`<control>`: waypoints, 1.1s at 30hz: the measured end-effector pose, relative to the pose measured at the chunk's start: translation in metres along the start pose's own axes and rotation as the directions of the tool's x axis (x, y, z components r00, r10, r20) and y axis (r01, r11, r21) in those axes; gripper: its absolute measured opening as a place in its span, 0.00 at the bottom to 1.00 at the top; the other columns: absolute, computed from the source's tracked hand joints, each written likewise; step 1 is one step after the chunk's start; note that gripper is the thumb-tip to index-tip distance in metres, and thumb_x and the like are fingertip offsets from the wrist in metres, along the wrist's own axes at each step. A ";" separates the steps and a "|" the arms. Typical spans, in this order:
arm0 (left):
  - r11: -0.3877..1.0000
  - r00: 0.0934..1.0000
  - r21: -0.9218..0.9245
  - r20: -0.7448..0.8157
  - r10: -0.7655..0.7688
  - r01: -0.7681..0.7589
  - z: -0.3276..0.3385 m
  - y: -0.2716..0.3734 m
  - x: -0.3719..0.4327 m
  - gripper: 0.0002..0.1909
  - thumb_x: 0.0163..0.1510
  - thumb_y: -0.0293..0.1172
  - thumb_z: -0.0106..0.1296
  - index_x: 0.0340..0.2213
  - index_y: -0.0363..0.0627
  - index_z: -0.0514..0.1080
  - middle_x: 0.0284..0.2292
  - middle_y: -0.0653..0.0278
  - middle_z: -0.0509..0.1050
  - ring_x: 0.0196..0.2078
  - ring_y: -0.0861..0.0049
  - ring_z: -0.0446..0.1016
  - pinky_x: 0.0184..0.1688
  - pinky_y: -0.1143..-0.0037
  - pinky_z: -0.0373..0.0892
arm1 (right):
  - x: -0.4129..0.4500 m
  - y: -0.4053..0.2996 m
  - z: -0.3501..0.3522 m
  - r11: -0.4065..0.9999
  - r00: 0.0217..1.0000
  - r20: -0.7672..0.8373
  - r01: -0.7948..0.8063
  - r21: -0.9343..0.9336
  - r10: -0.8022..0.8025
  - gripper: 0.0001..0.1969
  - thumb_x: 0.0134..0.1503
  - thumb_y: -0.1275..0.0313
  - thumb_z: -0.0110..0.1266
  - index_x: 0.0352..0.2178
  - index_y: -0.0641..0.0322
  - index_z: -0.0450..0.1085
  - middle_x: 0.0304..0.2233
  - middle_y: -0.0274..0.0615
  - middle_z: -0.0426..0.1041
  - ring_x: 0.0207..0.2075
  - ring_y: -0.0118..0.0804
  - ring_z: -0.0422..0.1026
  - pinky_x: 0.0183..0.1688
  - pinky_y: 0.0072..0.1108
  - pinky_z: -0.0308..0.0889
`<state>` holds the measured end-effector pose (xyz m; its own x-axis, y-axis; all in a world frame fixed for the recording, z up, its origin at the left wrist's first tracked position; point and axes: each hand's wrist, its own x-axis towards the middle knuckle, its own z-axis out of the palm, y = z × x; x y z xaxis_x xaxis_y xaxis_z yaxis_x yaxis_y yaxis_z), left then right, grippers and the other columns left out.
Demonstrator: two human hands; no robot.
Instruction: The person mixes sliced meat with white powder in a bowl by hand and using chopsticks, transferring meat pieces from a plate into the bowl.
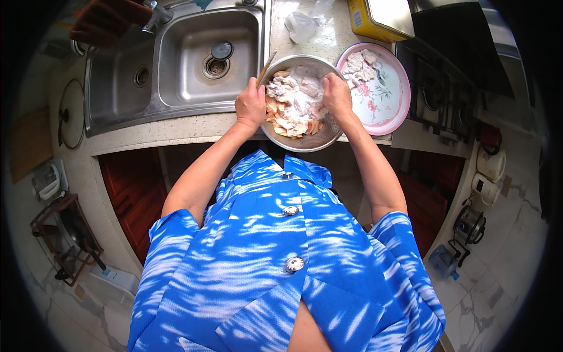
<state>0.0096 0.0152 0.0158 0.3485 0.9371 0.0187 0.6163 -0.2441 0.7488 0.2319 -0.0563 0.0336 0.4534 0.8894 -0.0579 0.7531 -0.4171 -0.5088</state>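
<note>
A round metal strainer bowl tilts over the counter's front edge, holding pale food pieces partly coated with white powder. At its left rim, my left hand grips the bowl, with a thin wooden stick, perhaps chopsticks, beside the fingers. My right hand is at the right side, its fingers over the inside of the bowl near the powdered pieces; whether it grips the rim is hard to tell. Just right of the bowl lies a pink-rimmed floral plate with several white-coated pieces at its upper left.
A double steel sink is to the left, a loose drain cover in its larger basin. Behind the bowl lies a clear plastic bag. A yellow tin stands behind the plate, and a gas stove is at the right.
</note>
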 end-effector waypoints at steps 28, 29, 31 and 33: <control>0.999 1.000 -0.042 -0.011 0.028 -0.029 0.000 0.003 -0.001 0.07 0.53 0.32 0.42 0.30 0.42 0.59 0.23 0.46 0.70 0.26 0.46 0.69 0.26 0.58 0.63 | -0.012 -0.015 0.037 0.980 0.972 -0.121 -0.199 0.021 0.200 0.09 0.40 0.72 0.58 0.21 0.63 0.65 0.24 0.47 0.70 0.28 0.51 0.69 0.32 0.34 0.65; 0.999 1.000 -0.033 -0.006 0.029 -0.029 0.001 0.003 -0.001 0.07 0.53 0.32 0.42 0.30 0.42 0.59 0.23 0.46 0.70 0.26 0.46 0.69 0.26 0.58 0.63 | -0.012 -0.012 0.036 0.977 0.974 -0.110 -0.188 0.097 0.198 0.08 0.41 0.73 0.56 0.20 0.62 0.64 0.23 0.46 0.68 0.28 0.50 0.68 0.32 0.34 0.64; 0.999 1.000 -0.024 -0.008 0.028 -0.028 0.001 0.001 -0.001 0.07 0.53 0.32 0.42 0.30 0.43 0.59 0.23 0.46 0.70 0.26 0.46 0.68 0.26 0.57 0.63 | -0.015 -0.016 0.024 0.996 0.983 -0.174 -0.049 0.078 0.062 0.07 0.41 0.74 0.55 0.21 0.61 0.63 0.23 0.45 0.67 0.28 0.49 0.68 0.32 0.33 0.63; 0.999 0.999 -0.034 -0.012 0.031 -0.032 0.001 0.000 -0.001 0.07 0.53 0.33 0.42 0.31 0.43 0.59 0.23 0.46 0.70 0.26 0.46 0.68 0.26 0.57 0.63 | -0.020 -0.020 0.012 0.995 0.969 -0.235 0.086 0.050 -0.072 0.07 0.42 0.75 0.54 0.21 0.61 0.63 0.23 0.44 0.66 0.28 0.48 0.67 0.32 0.32 0.63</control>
<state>0.0105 0.0138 0.0152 0.3592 0.9319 0.0500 0.5808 -0.2651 0.7697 0.2021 -0.0637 0.0351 0.4972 0.8483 0.1819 0.7645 -0.3292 -0.5542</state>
